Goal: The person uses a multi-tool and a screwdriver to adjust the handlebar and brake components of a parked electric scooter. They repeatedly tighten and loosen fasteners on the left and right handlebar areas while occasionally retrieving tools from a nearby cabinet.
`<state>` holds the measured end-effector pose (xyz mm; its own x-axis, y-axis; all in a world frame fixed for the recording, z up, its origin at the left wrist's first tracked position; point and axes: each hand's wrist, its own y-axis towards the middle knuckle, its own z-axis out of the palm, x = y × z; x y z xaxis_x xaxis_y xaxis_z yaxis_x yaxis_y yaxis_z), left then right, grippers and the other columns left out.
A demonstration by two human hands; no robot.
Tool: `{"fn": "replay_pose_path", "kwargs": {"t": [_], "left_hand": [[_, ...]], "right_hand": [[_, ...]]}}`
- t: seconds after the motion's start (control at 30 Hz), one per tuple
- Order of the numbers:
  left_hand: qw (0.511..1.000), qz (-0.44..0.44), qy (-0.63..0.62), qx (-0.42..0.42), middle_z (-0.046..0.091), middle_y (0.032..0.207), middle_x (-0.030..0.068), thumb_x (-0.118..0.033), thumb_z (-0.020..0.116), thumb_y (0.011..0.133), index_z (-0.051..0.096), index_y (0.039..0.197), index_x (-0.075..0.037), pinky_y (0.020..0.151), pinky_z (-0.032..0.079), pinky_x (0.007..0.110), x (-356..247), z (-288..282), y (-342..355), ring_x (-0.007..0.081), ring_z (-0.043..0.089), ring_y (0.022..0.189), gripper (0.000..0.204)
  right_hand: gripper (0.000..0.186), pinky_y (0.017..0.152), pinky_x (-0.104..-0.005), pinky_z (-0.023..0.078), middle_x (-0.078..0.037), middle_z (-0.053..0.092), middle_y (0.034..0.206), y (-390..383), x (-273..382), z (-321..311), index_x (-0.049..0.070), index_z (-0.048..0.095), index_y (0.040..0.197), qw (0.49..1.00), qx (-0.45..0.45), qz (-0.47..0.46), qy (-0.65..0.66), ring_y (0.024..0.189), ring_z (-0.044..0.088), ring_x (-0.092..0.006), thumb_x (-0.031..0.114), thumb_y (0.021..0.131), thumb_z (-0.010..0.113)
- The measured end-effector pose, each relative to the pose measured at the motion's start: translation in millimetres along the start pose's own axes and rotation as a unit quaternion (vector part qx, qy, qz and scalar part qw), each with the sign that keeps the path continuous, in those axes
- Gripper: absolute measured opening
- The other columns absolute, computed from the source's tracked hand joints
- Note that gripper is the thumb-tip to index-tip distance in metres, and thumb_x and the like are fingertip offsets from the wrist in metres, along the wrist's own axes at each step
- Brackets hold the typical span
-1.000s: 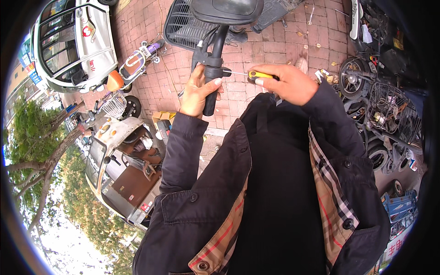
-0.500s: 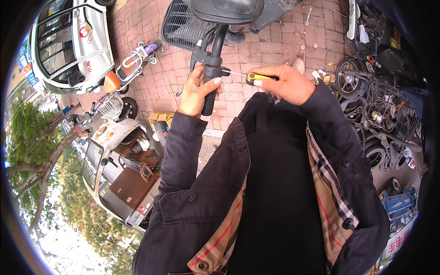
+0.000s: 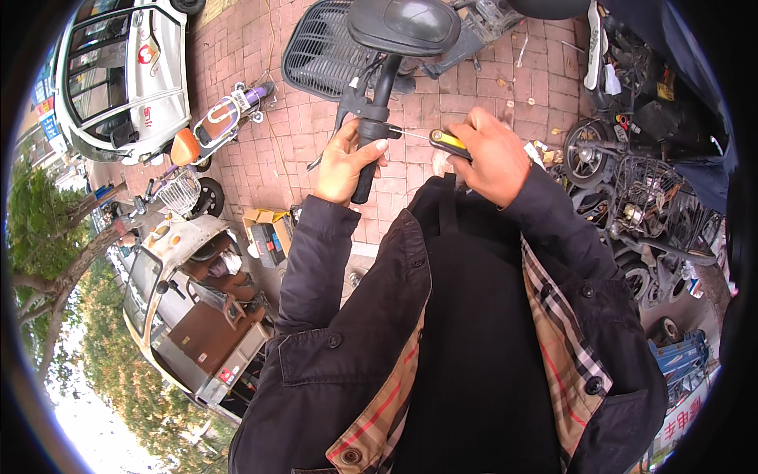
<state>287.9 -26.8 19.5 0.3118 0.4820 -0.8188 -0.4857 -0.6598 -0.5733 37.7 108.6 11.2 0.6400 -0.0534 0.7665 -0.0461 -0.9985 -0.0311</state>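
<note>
My left hand (image 3: pixel 341 170) is wrapped round the black handlebar grip (image 3: pixel 364 186), its thumb lying across the top near the black collar (image 3: pixel 374 129). In my right hand (image 3: pixel 496 156) is a screwdriver with a yellow and black handle (image 3: pixel 448 142). Its thin shaft points left, and the tip meets a small projection on the collar's right side. The brake lever (image 3: pixel 340 125) stands just above my left fingers. Farther up, the handlebar (image 3: pixel 386 79) runs beneath a rounded black head piece (image 3: pixel 410 25). How deep the tip sits I cannot tell.
Beyond the handlebar is a dark basket (image 3: pixel 320 57) over red brick paving. Parked bikes with a wheel (image 3: pixel 586 152) and a wire basket (image 3: pixel 643 193) crowd the right. To the left stand a white van (image 3: pixel 162 79), a purple scooter (image 3: pixel 229 118) and an open-sided vehicle (image 3: pixel 209 324).
My right hand has turned about the screwdriver, its knuckles now higher and the handle slanting down to the right. The left hand keeps its hold. The whole view has shifted slightly.
</note>
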Motion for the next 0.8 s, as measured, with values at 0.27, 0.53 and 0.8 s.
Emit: {"fn": "replay_pose_path", "kwargs": {"t": [0.27, 0.53, 0.8], "left_hand": [[0.846, 0.321, 0.364, -0.219, 0.068, 0.112, 0.0121, -0.003, 0.074, 0.092, 0.068, 0.123, 0.001, 0.089, 0.053, 0.035, -11, 31, -55, 0.0206, 0.065, 0.092, 0.031], [0.985, -0.019, -0.157, 0.074, 0.068, 0.117, 0.007, -0.023, 0.071, 0.104, 0.058, 0.138, 0.003, 0.084, 0.056, 0.03, 29, 84, -34, 0.0118, 0.066, 0.098, 0.045], [0.943, -0.019, -0.326, 0.057, 0.07, 0.114, 0.0059, -0.022, 0.069, 0.105, 0.064, 0.126, -0.002, 0.085, 0.057, 0.031, 32, 110, 0, 0.0136, 0.069, 0.1, 0.03]], "right_hand": [[0.04, 0.079, -0.0475, 0.054, -0.016, 0.063, 0.104, 5, -5, 7, 0.008, 0.069, 0.126, 0.999, 0.003, -0.001, -0.034, 0.095, 0.067, -0.0379, 0.017, 0.088, 0.077], [0.05, 0.081, -0.0442, 0.055, -0.018, 0.064, 0.106, -1, 2, 7, 0.001, 0.064, 0.135, 0.998, -0.046, -0.015, 0.043, 0.091, 0.067, -0.0384, 0.011, 0.087, 0.074], [0.057, 0.091, -0.0438, 0.053, -0.015, 0.058, 0.112, -3, 11, 8, 0.004, 0.065, 0.132, 0.999, -0.017, -0.019, -0.039, 0.113, 0.061, -0.0365, 0.011, 0.078, 0.08]]}}
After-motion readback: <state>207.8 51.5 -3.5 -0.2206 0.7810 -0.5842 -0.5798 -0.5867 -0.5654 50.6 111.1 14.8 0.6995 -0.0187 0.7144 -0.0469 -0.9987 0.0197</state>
